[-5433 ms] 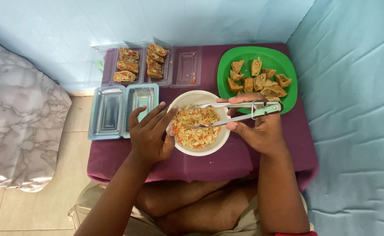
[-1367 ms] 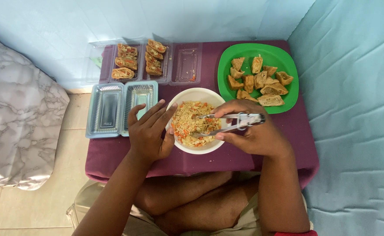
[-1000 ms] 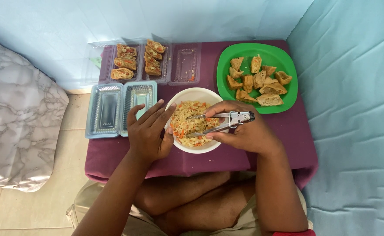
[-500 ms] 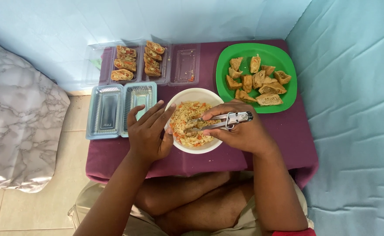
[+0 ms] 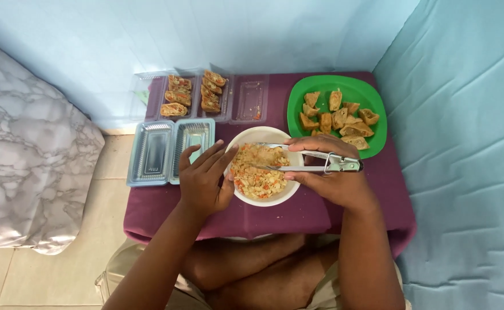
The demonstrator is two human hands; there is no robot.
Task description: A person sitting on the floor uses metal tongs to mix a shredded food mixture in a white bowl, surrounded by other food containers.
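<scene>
Gripped in the right hand [image 5: 335,181], just right of frame centre, metal tongs [image 5: 315,162] are held with their long axis lying across the frame, tips pointing left and slightly parted over the mix. Below them, at centre, a round white bowl [image 5: 261,198] of loose, crumbly yellow filling is steadied at its left rim by the spread left hand [image 5: 203,181]. A smooth green plate [image 5: 357,89] of browned folded pastries lies at upper right; ribbed clear trays [image 5: 165,151] at upper left.

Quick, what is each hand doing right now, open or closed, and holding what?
Left hand: open, fingers spread, resting against the rim of the white bowl.
Right hand: closed on the metal tongs, whose tips are in the bowl.
</scene>
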